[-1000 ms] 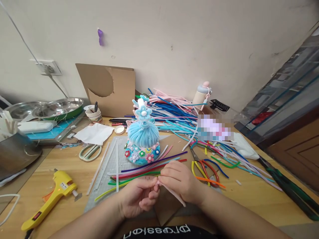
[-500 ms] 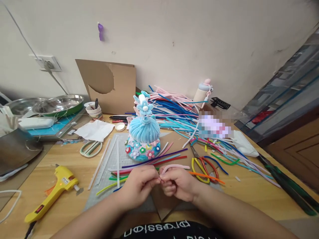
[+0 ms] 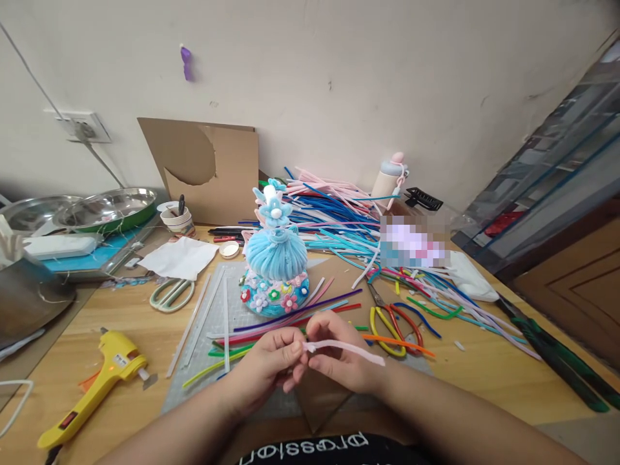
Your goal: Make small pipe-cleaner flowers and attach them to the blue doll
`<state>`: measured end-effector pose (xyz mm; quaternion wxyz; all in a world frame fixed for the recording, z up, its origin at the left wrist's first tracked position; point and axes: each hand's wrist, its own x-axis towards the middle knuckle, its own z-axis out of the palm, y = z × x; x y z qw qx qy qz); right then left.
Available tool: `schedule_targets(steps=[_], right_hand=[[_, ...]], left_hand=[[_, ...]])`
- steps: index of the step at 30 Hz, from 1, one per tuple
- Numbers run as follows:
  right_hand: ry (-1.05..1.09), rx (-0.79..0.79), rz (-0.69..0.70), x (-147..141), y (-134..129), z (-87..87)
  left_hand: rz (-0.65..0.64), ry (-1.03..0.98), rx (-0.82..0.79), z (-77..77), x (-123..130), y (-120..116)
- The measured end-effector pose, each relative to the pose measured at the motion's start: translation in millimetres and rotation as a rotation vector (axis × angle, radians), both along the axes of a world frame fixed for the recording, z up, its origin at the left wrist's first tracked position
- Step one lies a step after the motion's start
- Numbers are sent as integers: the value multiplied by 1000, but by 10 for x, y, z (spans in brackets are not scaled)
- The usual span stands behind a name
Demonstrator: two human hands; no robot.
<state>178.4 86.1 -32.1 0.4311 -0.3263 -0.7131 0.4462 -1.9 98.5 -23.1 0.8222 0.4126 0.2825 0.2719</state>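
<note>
Between the thumb and fingers of my left hand (image 3: 271, 358) is one end of a pale pink pipe cleaner (image 3: 356, 349), with a small twisted loop at the pinch. Its free length arches to the right, across the front of my right hand (image 3: 351, 371). That hand has its thumb and fingers apart around the twisted end and does not grip it; whether it touches is unclear. Just beyond my hands stands a light blue pipe-cleaner ornament (image 3: 277, 253), with a flower-covered base and a flower on top. Loose coloured pipe cleaners, among them an orange one (image 3: 397, 343), lie around my hands.
To the left are a yellow glue gun (image 3: 99, 387), pale-handled scissors (image 3: 172, 296) and a metal pot (image 3: 33, 290). Pliers with red and yellow handles (image 3: 387, 326) lie at right. A pipe-cleaner heap (image 3: 334, 206), a bottle (image 3: 387, 181) and cardboard (image 3: 235, 174) are by the wall.
My right hand has released its pinch on the pink pipe cleaner and spread its fingers. The pipe cleaner's free end has swung down and right. My left hand keeps hold.
</note>
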Motion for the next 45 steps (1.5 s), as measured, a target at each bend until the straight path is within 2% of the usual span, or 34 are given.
schedule_targets(steps=[4,9,15,20,23,26,30,32,33,35,39,42,45], right_hand=[[-251,329,-23,35,45,-15],[-463,571,21,68,102,16],[-556,645,42,78,103,38],[-538,592,111,96,98,65],[-366,351,112,63,62,77],[-118,-106,95,-22,8,31],[311,-783,71,-151,-26,-100],[444,-1012,142,-172,-11,-138],[467,-1050,184,-164,4,-143],[430,-971,256,-119,40,-127],[167,-521,356,-6,97,-62],[-30,-151,183,26,109,-52],[-159,45,6,31,113,-64]], left_hand=[[-20,44,-56,-7,10,13],[-41,51,-99,-35,5,33],[-84,32,-179,-29,-19,49],[-100,64,-195,-40,-20,59],[-71,108,-16,-54,-18,52],[-6,228,321,-17,-35,33],[50,485,933,80,-94,15],[52,549,1117,96,-117,23],[66,559,1129,90,-122,31],[104,524,993,55,-114,53],[113,221,410,-44,-59,96],[87,68,137,-78,-30,109],[34,37,43,-75,-22,105]])
